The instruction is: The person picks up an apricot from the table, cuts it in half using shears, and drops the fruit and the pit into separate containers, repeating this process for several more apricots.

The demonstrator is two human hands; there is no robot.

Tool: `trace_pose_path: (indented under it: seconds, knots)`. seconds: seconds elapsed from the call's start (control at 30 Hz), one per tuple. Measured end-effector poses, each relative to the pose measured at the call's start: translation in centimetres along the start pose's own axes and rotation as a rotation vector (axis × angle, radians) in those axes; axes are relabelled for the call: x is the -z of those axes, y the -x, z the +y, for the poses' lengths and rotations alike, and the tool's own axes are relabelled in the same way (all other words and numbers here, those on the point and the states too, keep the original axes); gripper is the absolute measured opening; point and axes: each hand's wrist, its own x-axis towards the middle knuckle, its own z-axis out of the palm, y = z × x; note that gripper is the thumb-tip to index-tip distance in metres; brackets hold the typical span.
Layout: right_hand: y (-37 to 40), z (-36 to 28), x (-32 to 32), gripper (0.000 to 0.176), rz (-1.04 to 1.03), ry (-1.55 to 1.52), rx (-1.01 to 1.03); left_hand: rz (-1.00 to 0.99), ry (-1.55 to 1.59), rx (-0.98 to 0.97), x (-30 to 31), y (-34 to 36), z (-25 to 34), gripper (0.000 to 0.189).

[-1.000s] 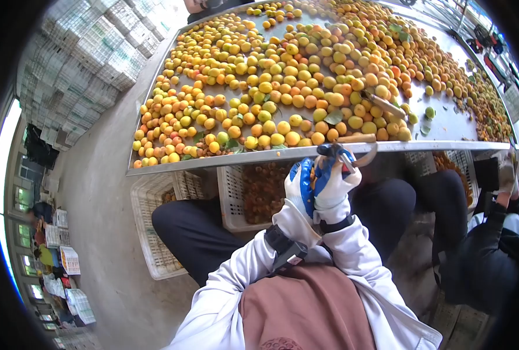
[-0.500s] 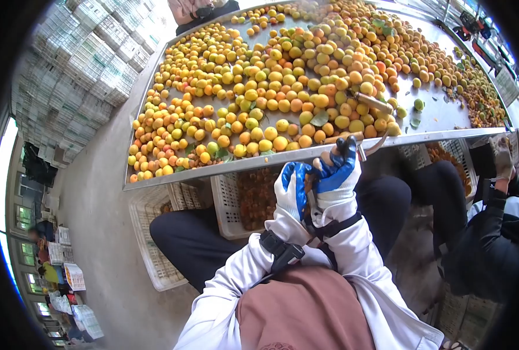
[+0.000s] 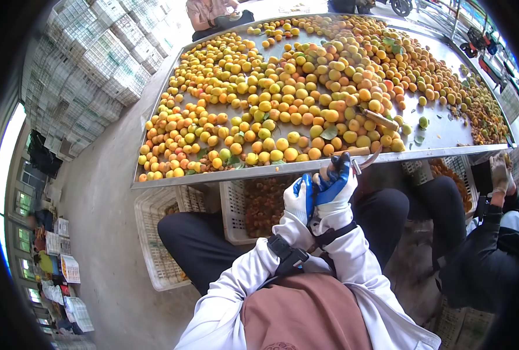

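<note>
The left crate (image 3: 153,248) and middle crate (image 3: 231,209) sit partly under the worktop (image 3: 253,173), probably to keep them in reach without crowding the knees. The fruit (image 3: 259,108) is spread across the top, and the metal edge likely stops it rolling off. The left grip (image 3: 297,201) is curled close against the right grip (image 3: 338,185), both gloved just off that edge, perhaps so the two can steady something small between them. A wooden handle (image 3: 352,151) lies at the rim beside a curved blade (image 3: 373,159), handy for the right side. As for what is unclear: the worktop cuts off the backs of both crates; the gloves hide their palms, so I can't tell what either holds, or how wide each is; a metal piece (image 3: 356,167) shows beyond the right fingers, its other end hidden; the neighbour's gloved hand (image 3: 500,172) is small, its contents unclear.
</note>
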Motion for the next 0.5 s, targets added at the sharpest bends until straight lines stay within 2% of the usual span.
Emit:
trace_pose_path:
  seconds: [0.03, 0.1, 0.17, 0.23, 0.27, 0.3, 0.37, 0.4, 0.5]
  knots:
    - [-0.1, -0.1, 0.1, 0.029, -0.001, 0.0, -0.003, 0.003, -0.001, 0.0, 0.1, 0.0, 0.3, 0.031]
    - [-0.3, -0.1, 0.2, 0.031, -0.073, -0.038, -0.079, -0.058, 0.196, 0.191, 0.2, 0.3, 1.6, 0.03]
    - [-0.4, -0.3, 0.5, 0.032, -0.081, -0.046, -0.109, -0.113, 0.164, 0.244, 0.9, 0.4, 2.4, 0.023]
    - [-0.5, -0.4, 0.9, 0.032, -0.13, -0.133, -0.24, -0.145, -0.359, -0.391, 0.9, 0.8, 2.4, 0.024]
    - [-0.2, -0.1, 1.0, 0.032, -0.108, -0.131, -0.255, -0.148, -0.295, -0.28, 1.4, 1.1, 1.9, 0.018]
    - [0.1, 0.1, 1.1, 0.032, -0.103, -0.129, -0.263, -0.141, -0.298, -0.273, 1.8, 1.1, 1.6, 0.018]
    - [0.3, 0.3, 0.7, 0.031, -0.213, -0.046, -0.201, -0.176, -0.457, -0.381, 2.2, 0.8, 1.4, 0.021]
    - [0.3, 0.9, 0.9, 0.03, -0.216, 0.036, -0.137, -0.101, -0.16, -0.195, 1.4, 1.1, 1.2, 0.027]
    - [0.5, 1.3, 0.7, 0.03, -0.194, 0.025, -0.139, -0.077, -0.052, -0.164, 1.7, 0.8, 1.7, 0.032]
